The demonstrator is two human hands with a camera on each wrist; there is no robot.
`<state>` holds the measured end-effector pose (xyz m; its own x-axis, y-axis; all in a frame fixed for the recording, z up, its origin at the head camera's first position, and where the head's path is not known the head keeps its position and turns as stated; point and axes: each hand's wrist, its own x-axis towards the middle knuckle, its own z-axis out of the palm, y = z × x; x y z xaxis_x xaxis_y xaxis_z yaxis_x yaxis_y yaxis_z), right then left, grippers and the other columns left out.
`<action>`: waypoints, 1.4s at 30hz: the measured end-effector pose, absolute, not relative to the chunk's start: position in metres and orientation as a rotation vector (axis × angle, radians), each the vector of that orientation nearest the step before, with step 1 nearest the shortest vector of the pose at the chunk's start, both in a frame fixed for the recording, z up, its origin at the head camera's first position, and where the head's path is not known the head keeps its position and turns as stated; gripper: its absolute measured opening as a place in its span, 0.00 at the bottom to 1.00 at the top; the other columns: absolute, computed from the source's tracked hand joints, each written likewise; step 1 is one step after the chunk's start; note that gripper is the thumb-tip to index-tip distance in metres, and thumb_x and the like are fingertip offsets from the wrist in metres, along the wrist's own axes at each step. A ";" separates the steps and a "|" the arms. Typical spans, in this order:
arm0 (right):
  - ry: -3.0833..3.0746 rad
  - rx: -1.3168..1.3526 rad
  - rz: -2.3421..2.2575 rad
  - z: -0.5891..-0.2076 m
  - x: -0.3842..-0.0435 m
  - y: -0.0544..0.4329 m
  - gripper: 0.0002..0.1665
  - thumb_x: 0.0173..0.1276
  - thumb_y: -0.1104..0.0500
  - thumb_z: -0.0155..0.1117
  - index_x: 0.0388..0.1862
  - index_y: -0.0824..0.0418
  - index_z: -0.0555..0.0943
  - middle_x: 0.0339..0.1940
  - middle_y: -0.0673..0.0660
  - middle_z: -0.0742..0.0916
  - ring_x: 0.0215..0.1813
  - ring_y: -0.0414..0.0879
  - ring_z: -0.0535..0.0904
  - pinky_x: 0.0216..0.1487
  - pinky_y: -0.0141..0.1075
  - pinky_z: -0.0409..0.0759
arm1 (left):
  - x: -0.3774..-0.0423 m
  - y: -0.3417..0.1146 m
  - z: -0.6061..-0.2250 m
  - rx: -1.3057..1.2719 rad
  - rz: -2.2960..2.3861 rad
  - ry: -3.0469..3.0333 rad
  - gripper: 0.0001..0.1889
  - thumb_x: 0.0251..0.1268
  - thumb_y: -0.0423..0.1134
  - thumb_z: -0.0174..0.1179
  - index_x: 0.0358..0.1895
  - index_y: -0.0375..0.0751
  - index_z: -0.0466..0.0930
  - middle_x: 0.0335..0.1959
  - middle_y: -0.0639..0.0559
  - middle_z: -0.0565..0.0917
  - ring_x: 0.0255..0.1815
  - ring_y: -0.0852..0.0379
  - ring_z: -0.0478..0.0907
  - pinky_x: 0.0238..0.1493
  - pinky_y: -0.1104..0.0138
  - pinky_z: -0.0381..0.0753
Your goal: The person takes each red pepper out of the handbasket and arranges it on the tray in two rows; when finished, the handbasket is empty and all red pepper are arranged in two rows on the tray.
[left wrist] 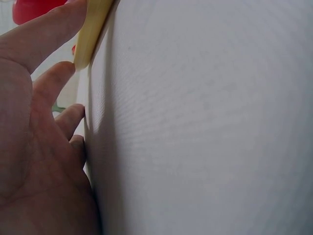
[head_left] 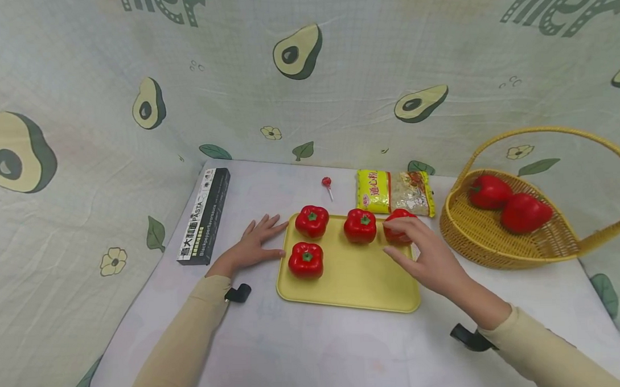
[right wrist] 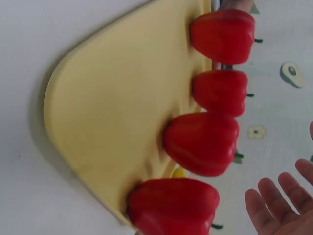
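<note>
A yellow tray (head_left: pixel 364 280) lies on the table with several red bell peppers on it. Two of these, a back pepper (head_left: pixel 312 221) and a front pepper (head_left: pixel 305 260), stand at its left side; another bell pepper (head_left: pixel 360 226) is at the middle of the back edge. My left hand (head_left: pixel 250 249) lies spread beside the tray, thumb and index fingertips at its left rim (left wrist: pixel 87 41). Over the back right corner, my right hand (head_left: pixel 435 263) partly hides the rightmost bell pepper (right wrist: pixel 173 205). In the right wrist view its fingers (right wrist: pixel 274 198) are extended and apart from that pepper.
A wicker basket (head_left: pixel 476 247) with two red fruits or vegetables (head_left: pixel 526 213) stands at the right, its tall handle raised. Behind the tray lie a yellow pasta bag (head_left: pixel 374 192) and a red lollipop (head_left: pixel 327 182). A black pasta box (head_left: pixel 210 220) lies at the left.
</note>
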<state>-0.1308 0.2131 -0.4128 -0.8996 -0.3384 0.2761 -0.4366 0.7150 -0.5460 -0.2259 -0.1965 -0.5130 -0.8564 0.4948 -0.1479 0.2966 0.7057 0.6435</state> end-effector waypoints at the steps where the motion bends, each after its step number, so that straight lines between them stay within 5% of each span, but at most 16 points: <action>1: -2.755 0.624 0.926 -0.412 -0.131 0.216 0.28 0.68 0.54 0.72 0.66 0.54 0.77 0.62 0.53 0.81 0.58 0.48 0.78 0.51 0.51 0.84 | -0.226 -0.196 -0.513 0.626 0.904 2.606 0.43 0.62 0.58 0.68 0.80 0.58 0.61 0.84 0.51 0.52 0.85 0.47 0.34 0.81 0.48 0.27; 12: -2.790 0.483 0.880 -0.396 -0.133 0.249 0.29 0.69 0.58 0.71 0.69 0.54 0.76 0.62 0.56 0.81 0.57 0.54 0.80 0.53 0.55 0.83 | -0.225 -0.197 -0.511 0.618 0.905 2.607 0.43 0.62 0.58 0.68 0.80 0.58 0.61 0.84 0.51 0.51 0.85 0.47 0.34 0.81 0.48 0.27; 14: -2.812 0.447 0.884 -0.393 -0.135 0.256 0.28 0.71 0.57 0.70 0.69 0.53 0.76 0.62 0.56 0.81 0.57 0.54 0.79 0.55 0.50 0.83 | -0.225 -0.197 -0.511 0.627 0.897 2.612 0.43 0.62 0.58 0.68 0.80 0.58 0.61 0.84 0.50 0.52 0.85 0.47 0.34 0.81 0.48 0.27; 19: -2.808 0.407 0.867 -0.390 -0.138 0.270 0.25 0.71 0.57 0.69 0.65 0.58 0.78 0.59 0.60 0.81 0.55 0.56 0.79 0.52 0.15 0.70 | -0.225 -0.197 -0.511 0.647 0.877 2.616 0.43 0.63 0.56 0.68 0.80 0.55 0.60 0.84 0.49 0.51 0.85 0.46 0.34 0.81 0.49 0.26; 26: -2.767 0.395 0.837 -0.387 -0.141 0.287 0.25 0.70 0.58 0.70 0.64 0.61 0.79 0.57 0.62 0.82 0.53 0.58 0.80 0.49 0.08 0.62 | -0.226 -0.197 -0.513 0.632 0.886 2.610 0.43 0.63 0.57 0.68 0.80 0.56 0.60 0.84 0.50 0.51 0.85 0.47 0.34 0.81 0.49 0.26; 28: -2.792 0.359 0.822 -0.385 -0.142 0.291 0.25 0.71 0.56 0.69 0.64 0.61 0.78 0.58 0.63 0.81 0.54 0.59 0.79 0.51 0.14 0.70 | -0.226 -0.197 -0.514 0.633 0.881 2.612 0.43 0.63 0.57 0.67 0.80 0.57 0.60 0.84 0.51 0.50 0.85 0.47 0.33 0.81 0.49 0.26; 31: -2.835 0.296 0.796 -0.384 -0.144 0.299 0.26 0.73 0.52 0.67 0.65 0.61 0.78 0.59 0.64 0.80 0.55 0.60 0.78 0.54 0.38 0.82 | -0.226 -0.197 -0.515 0.639 0.875 2.615 0.43 0.63 0.57 0.67 0.80 0.57 0.59 0.84 0.51 0.50 0.85 0.48 0.33 0.81 0.50 0.26; 34: -2.867 0.244 0.790 -0.383 -0.146 0.307 0.27 0.74 0.49 0.66 0.66 0.61 0.77 0.60 0.65 0.79 0.56 0.62 0.77 0.54 0.63 0.79 | -0.226 -0.197 -0.515 0.643 0.879 2.614 0.43 0.63 0.57 0.68 0.80 0.57 0.60 0.84 0.51 0.50 0.85 0.48 0.33 0.81 0.50 0.26; 42: -2.941 0.141 0.717 -0.379 -0.155 0.330 0.31 0.75 0.46 0.63 0.68 0.62 0.74 0.61 0.68 0.77 0.56 0.67 0.75 0.53 0.67 0.76 | -0.226 -0.197 -0.515 0.646 0.875 2.621 0.43 0.63 0.58 0.67 0.81 0.58 0.59 0.84 0.52 0.50 0.85 0.48 0.33 0.81 0.49 0.26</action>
